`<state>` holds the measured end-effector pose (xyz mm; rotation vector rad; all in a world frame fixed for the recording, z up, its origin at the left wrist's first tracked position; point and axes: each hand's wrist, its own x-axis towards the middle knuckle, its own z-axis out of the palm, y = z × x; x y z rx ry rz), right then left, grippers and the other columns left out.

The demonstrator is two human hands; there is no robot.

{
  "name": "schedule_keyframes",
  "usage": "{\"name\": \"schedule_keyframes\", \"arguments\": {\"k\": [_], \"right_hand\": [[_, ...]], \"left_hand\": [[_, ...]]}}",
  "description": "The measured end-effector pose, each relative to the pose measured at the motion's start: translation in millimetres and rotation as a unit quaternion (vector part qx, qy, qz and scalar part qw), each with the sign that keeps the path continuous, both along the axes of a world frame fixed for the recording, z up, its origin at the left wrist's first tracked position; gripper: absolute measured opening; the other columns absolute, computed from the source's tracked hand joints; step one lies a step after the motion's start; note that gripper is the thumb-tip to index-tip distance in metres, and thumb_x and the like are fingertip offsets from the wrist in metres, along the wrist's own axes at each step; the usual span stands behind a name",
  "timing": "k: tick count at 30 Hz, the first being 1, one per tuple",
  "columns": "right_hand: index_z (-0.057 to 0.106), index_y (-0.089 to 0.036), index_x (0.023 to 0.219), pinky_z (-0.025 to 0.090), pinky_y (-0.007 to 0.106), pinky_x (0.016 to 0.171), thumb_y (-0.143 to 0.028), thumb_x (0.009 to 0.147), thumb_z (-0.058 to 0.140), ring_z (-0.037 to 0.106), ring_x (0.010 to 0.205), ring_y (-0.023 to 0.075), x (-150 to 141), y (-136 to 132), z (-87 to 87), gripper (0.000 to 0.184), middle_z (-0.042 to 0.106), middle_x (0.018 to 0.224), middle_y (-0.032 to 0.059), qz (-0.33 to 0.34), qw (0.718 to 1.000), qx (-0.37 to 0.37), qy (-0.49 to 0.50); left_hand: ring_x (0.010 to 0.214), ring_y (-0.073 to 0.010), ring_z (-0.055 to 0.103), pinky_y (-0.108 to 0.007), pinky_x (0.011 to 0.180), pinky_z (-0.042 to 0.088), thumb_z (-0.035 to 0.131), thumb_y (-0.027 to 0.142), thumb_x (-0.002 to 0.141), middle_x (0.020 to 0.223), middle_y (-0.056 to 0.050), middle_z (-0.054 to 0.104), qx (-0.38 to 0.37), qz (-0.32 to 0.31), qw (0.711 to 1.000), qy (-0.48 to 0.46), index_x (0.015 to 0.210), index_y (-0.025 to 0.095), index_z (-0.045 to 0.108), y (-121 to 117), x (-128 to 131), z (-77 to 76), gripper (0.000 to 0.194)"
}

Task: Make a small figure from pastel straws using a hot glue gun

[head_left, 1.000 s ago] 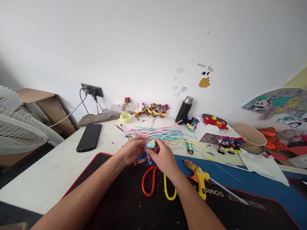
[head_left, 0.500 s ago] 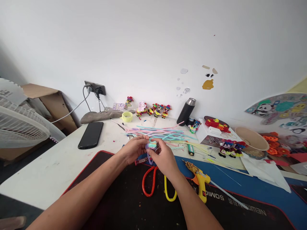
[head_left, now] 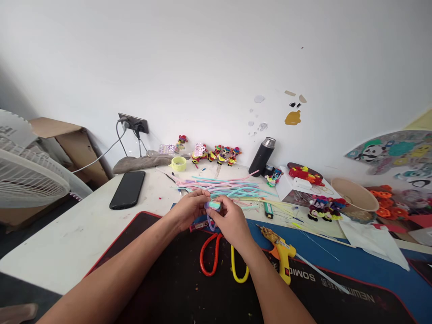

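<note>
Both my hands meet over the table's middle around a small pastel pipe-cleaner bundle, blue, green and purple. My left hand pinches it from the left with closed fingers. From the right, my right hand grips it with curled fingers. A purple pipe-cleaner tail hangs from the bundle between the hands. Just behind them lies a heap of pastel pipe cleaners. Scissors with a red and a yellow handle lie on the black mat under my right wrist.
A yellow glue gun lies right of the scissors. A black phone rests at the left, a fan beyond the table edge. A black flask, small colourful figures, a lighter and a paper bowl stand behind.
My fingers have shifted slightly on the bundle. The camera tilted a little between the first frame and now. Nothing on the table has moved.
</note>
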<state>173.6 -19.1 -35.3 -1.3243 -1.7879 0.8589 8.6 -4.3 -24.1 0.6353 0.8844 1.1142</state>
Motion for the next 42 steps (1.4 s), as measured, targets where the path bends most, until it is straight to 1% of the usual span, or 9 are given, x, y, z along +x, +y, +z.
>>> {"name": "schedule_keyframes", "arguments": {"k": [6,10,13,16,21,29,35,38,42], "right_hand": [[0.067,-0.025,0.101,0.044,0.029,0.058,-0.043,0.086,0.072,0.056,0.06,0.0177,0,0,1.8,0.024,0.06,0.069,-0.0036,0.011,0.998,-0.029,0.055],[0.065,-0.024,0.101,0.045,0.028,0.055,-0.043,0.086,0.071,0.058,0.055,0.0165,1,0,3.8,0.025,0.063,0.07,-0.0032,0.02,0.994,-0.057,0.087],[0.063,-0.023,0.105,0.046,0.028,0.053,-0.043,0.087,0.07,0.059,0.052,0.016,1,1,5.2,0.028,0.064,0.071,-0.0029,0.023,0.991,-0.073,0.108],[0.062,-0.023,0.107,0.043,0.027,0.048,-0.047,0.088,0.071,0.057,0.047,0.0158,2,1,8.2,0.032,0.059,0.063,-0.005,0.021,0.988,-0.092,0.121],[0.063,-0.023,0.105,0.038,0.025,0.043,-0.051,0.084,0.075,0.055,0.046,0.0152,1,1,12.2,0.038,0.053,0.059,-0.0062,0.018,0.985,-0.101,0.136],[0.062,-0.023,0.103,0.041,0.023,0.044,-0.045,0.087,0.073,0.058,0.05,0.0136,2,1,7.1,0.029,0.059,0.068,-0.0044,0.035,0.986,-0.092,0.131],[0.062,-0.023,0.102,0.042,0.024,0.045,-0.045,0.087,0.074,0.057,0.049,0.0131,2,0,8.4,0.029,0.057,0.066,-0.0057,0.043,0.983,-0.096,0.149],[0.062,-0.023,0.102,0.041,0.024,0.044,-0.046,0.085,0.075,0.057,0.048,0.0134,2,0,8.0,0.031,0.057,0.064,-0.0059,0.044,0.981,-0.101,0.158],[0.063,-0.023,0.102,0.04,0.023,0.043,-0.045,0.085,0.075,0.056,0.047,0.0124,2,1,6.9,0.031,0.06,0.068,-0.0044,0.042,0.98,-0.104,0.165]], "left_hand": [[0.057,-0.0111,0.06,-0.02,0.053,0.049,0.084,0.017,0.064,0.069,0.001,0.065,0.014,-0.013,1.0,0.002,0.082,0.017,0.066,0,-1,2.3,0.025],[0.058,-0.0109,0.059,-0.02,0.053,0.047,0.088,0.028,0.069,0.072,0.0,0.063,0.041,-0.015,0.999,0.014,0.085,0.016,0.069,1,-1,1.5,0.027],[0.065,-0.0121,0.062,-0.022,0.058,0.05,0.088,0.037,0.075,0.083,-0.003,0.067,0.059,-0.024,0.998,0.029,0.092,0.015,0.073,1,-6,5.7,0.032],[0.079,-0.016,0.067,-0.026,0.07,0.055,0.085,0.042,0.08,0.099,-0.008,0.071,0.123,-0.064,0.988,0.061,0.102,0.015,0.076,0,-15,14.7,0.036],[0.096,-0.0226,0.07,-0.032,0.086,0.056,0.087,0.03,0.078,0.109,-0.009,0.075,0.203,-0.142,0.96,0.133,0.107,0.018,0.078,1,-31,23.1,0.033],[0.089,-0.0254,0.075,-0.036,0.083,0.058,0.085,0.03,0.079,0.097,-0.009,0.08,0.217,-0.163,0.944,0.189,0.107,0.02,0.079,6,-36,17.6,0.031],[0.096,-0.0249,0.075,-0.034,0.088,0.057,0.084,0.027,0.08,0.106,-0.01,0.081,0.219,-0.198,0.936,0.191,0.113,0.02,0.079,8,-41,15.8,0.035],[0.096,-0.0249,0.075,-0.034,0.088,0.057,0.085,0.025,0.078,0.105,-0.009,0.081,0.218,-0.198,0.938,0.184,0.114,0.02,0.079,9,-41,13.4,0.036],[0.085,-0.0228,0.075,-0.031,0.081,0.058,0.086,0.024,0.075,0.091,-0.007,0.081,0.216,-0.172,0.94,0.201,0.105,0.02,0.08,9,-36,14.2,0.03]]}}
